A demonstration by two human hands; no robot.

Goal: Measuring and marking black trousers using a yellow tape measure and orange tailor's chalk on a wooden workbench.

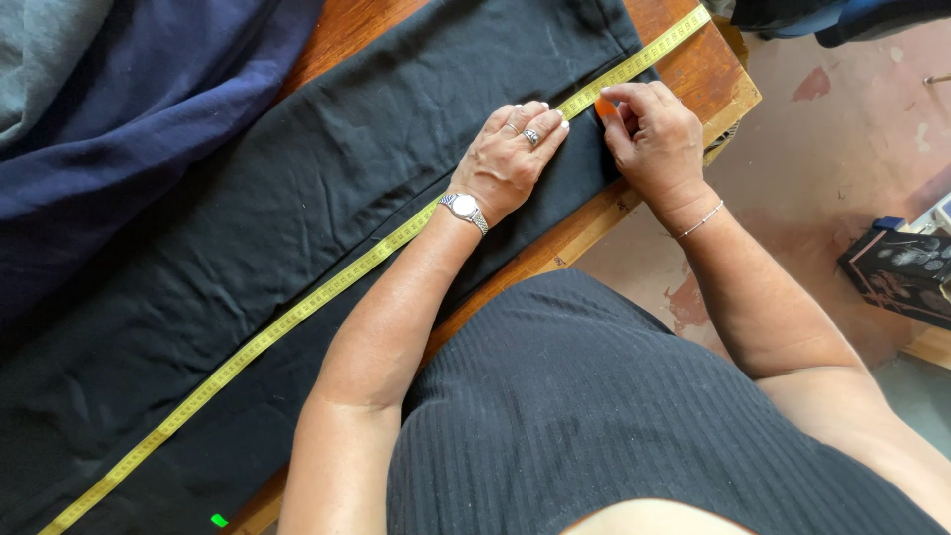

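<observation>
A long black garment [297, 198] lies flat along a wooden table [698, 74]. A yellow measuring tape [327, 287] runs diagonally over it from lower left to upper right. My left hand [510, 159], with a ring and a wristwatch, presses flat on the cloth and the tape. My right hand [649, 139] sits just right of it, fingers pinched on a small orange piece [604, 107], probably chalk, at the tape's edge.
Dark blue fabric [149, 109] and a grey cloth [40, 50] lie at the upper left. The table's edge runs diagonally beside me. A reddish floor [832, 149] lies to the right, with a dark patterned box [897, 272] on it.
</observation>
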